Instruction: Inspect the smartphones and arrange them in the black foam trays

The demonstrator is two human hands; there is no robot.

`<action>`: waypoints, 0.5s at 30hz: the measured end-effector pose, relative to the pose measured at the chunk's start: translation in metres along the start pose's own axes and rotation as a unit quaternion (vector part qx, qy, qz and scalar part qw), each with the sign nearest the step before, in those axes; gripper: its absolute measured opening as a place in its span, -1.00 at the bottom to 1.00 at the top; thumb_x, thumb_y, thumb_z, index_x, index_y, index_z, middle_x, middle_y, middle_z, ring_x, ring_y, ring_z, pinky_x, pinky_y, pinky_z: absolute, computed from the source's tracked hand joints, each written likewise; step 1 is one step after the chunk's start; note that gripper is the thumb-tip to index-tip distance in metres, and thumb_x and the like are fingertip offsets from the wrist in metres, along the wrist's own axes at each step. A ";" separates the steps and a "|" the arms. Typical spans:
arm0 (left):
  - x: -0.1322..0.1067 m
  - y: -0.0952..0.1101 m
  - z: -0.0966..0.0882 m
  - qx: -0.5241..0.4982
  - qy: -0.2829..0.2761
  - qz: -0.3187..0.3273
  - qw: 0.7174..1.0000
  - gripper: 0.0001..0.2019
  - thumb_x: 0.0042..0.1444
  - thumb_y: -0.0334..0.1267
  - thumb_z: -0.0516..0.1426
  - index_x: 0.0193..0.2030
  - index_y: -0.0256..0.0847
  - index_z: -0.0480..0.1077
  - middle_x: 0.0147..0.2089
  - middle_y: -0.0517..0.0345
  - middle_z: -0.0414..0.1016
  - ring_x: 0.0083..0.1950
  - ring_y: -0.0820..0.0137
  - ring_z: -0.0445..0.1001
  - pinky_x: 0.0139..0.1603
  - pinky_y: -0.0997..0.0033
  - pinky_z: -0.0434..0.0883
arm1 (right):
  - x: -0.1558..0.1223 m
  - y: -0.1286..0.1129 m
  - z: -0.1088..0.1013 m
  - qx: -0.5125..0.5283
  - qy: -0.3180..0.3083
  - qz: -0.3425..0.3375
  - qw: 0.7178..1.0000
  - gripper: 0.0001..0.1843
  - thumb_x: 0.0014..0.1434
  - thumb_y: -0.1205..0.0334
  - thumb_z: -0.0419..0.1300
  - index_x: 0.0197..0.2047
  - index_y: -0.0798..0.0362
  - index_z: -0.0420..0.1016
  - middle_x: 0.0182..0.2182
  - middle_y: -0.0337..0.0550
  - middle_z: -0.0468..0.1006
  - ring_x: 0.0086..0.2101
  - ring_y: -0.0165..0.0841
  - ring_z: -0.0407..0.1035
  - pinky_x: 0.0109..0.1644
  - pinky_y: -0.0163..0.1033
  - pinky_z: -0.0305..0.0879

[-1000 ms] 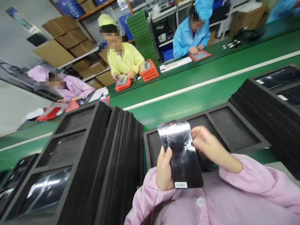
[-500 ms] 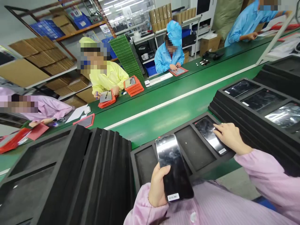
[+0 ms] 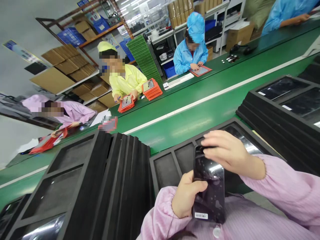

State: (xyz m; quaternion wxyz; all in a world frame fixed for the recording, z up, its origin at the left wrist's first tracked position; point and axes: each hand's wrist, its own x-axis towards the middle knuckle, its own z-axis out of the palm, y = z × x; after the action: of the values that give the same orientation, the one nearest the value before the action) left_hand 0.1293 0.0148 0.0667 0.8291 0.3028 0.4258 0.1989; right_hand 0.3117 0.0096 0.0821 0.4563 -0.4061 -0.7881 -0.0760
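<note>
My left hand (image 3: 186,196) grips a black glossy phone (image 3: 208,186) close to my chest, its white barcode label at the near end. My right hand (image 3: 226,151) curls over the phone's far end, fingers pinched on its top edge. Just beyond lies a black foam tray (image 3: 172,160) with three pockets on the green conveyor belt (image 3: 190,116). Another black phone (image 3: 246,141) lies in the tray's right pocket, partly hidden by my right hand.
A tall stack of black foam trays (image 3: 105,186) stands at my left. Another stack (image 3: 282,110), holding bagged phones, is at my right. Across the belt, people in yellow, blue and pink coats work with orange-red holders (image 3: 151,89).
My right hand left the phone in the tray's right pocket and came back onto the top of the phone in my left hand. That phone now stands more upright.
</note>
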 end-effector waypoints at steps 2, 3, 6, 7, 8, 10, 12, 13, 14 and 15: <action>-0.002 0.002 -0.005 -0.035 0.005 0.009 0.999 -0.74 -0.39 -0.31 0.28 -0.47 -0.33 0.42 -0.58 0.20 0.35 -0.53 0.49 0.26 -0.45 0.45 0.17 | -0.002 -0.013 -0.008 0.012 -0.055 -0.107 0.993 -0.76 0.22 0.38 0.03 -0.40 0.02 0.47 -0.34 -0.23 0.58 -0.19 -0.36 0.44 0.10 -0.12 0.30; -0.003 0.003 -0.007 -0.047 0.008 0.014 0.999 -0.73 -0.39 -0.31 0.29 -0.45 -0.33 0.42 -0.57 0.19 0.37 -0.52 0.47 0.28 -0.43 0.45 0.19 | -0.001 -0.019 -0.012 0.031 -0.099 -0.144 0.984 -0.74 0.23 0.38 0.00 -0.39 0.02 0.47 -0.35 -0.23 0.58 -0.22 -0.38 0.45 0.12 -0.15 0.29; -0.004 0.009 -0.011 -0.051 0.025 0.025 0.998 -0.76 -0.39 -0.31 0.31 -0.50 -0.33 0.42 -0.54 0.17 0.40 -0.49 0.48 0.30 -0.42 0.47 0.21 | 0.004 -0.032 -0.020 0.099 -0.207 -0.173 0.958 -0.66 0.30 0.35 -0.12 -0.28 0.09 0.49 -0.24 -0.10 0.57 -0.17 -0.41 0.44 0.12 -0.23 0.30; -0.004 0.011 -0.011 -0.046 0.030 0.035 0.998 -0.78 -0.36 -0.29 0.31 -0.54 -0.33 0.41 -0.55 0.18 0.40 -0.49 0.49 0.30 -0.42 0.48 0.22 | 0.006 -0.033 -0.019 0.127 -0.227 -0.173 0.950 -0.61 0.31 0.37 -0.17 -0.22 0.12 0.49 -0.18 -0.05 0.55 -0.10 -0.42 0.41 0.12 -0.25 0.29; -0.003 0.013 -0.011 -0.045 0.032 0.049 0.997 -0.79 -0.32 -0.26 0.31 -0.57 -0.32 0.41 -0.56 0.19 0.39 -0.49 0.49 0.29 -0.42 0.49 0.23 | 0.007 -0.032 -0.018 0.150 -0.245 -0.172 0.942 -0.57 0.30 0.40 -0.22 -0.17 0.13 0.48 -0.11 -0.03 0.52 -0.03 -0.43 0.35 0.12 -0.26 0.28; -0.001 0.014 -0.011 -0.056 0.023 0.076 0.995 -0.77 -0.23 -0.18 0.28 -0.59 -0.31 0.41 -0.58 0.20 0.39 -0.47 0.47 0.32 -0.39 0.47 0.27 | 0.007 -0.027 -0.013 0.150 -0.269 -0.167 0.937 -0.54 0.25 0.47 -0.24 -0.12 0.10 0.48 0.00 -0.02 0.44 0.10 -0.37 0.22 0.14 -0.19 0.25; 0.002 0.012 -0.010 -0.090 -0.002 0.074 0.993 -0.75 -0.20 -0.12 0.27 -0.54 -0.30 0.44 -0.57 0.18 0.42 -0.43 0.40 0.39 -0.33 0.43 0.30 | 0.005 -0.019 -0.007 0.097 -0.269 -0.139 0.948 -0.61 0.24 0.41 -0.15 -0.16 0.05 0.50 0.06 -0.02 0.38 0.14 -0.23 0.14 0.13 -0.02 0.23; 0.003 0.011 -0.009 -0.112 -0.014 0.061 0.992 -0.74 -0.20 -0.12 0.28 -0.49 -0.30 0.45 -0.55 0.17 0.44 -0.40 0.36 0.42 -0.31 0.40 0.32 | 0.003 -0.015 -0.004 0.064 -0.252 -0.117 0.958 -0.67 0.25 0.35 -0.09 -0.22 0.03 0.51 0.06 -0.01 0.37 0.13 -0.15 0.14 0.10 0.06 0.22; 0.004 0.009 -0.009 -0.132 -0.021 0.046 0.990 -0.73 -0.21 -0.12 0.28 -0.46 -0.30 0.46 -0.53 0.16 0.46 -0.38 0.34 0.44 -0.29 0.39 0.33 | 0.000 -0.012 -0.001 0.035 -0.228 -0.092 0.969 -0.73 0.24 0.28 -0.03 -0.29 0.03 0.51 0.03 -0.01 0.39 0.10 -0.10 0.16 0.05 0.12 0.22; 0.005 0.007 -0.008 -0.145 -0.022 0.038 0.988 -0.73 -0.21 -0.14 0.28 -0.43 -0.31 0.46 -0.50 0.15 0.48 -0.37 0.33 0.45 -0.27 0.38 0.33 | -0.002 -0.009 0.002 0.015 -0.202 -0.065 0.977 -0.75 0.23 0.21 0.03 -0.38 0.03 0.49 -0.02 -0.01 0.42 0.05 -0.07 0.20 0.00 0.13 0.21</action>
State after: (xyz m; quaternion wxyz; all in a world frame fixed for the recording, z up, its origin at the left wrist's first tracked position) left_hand 0.1246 0.0257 0.0647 0.8651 0.1994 0.3624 0.2837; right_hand 0.3046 0.0041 0.0815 0.2879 -0.3537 -0.8899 -0.0104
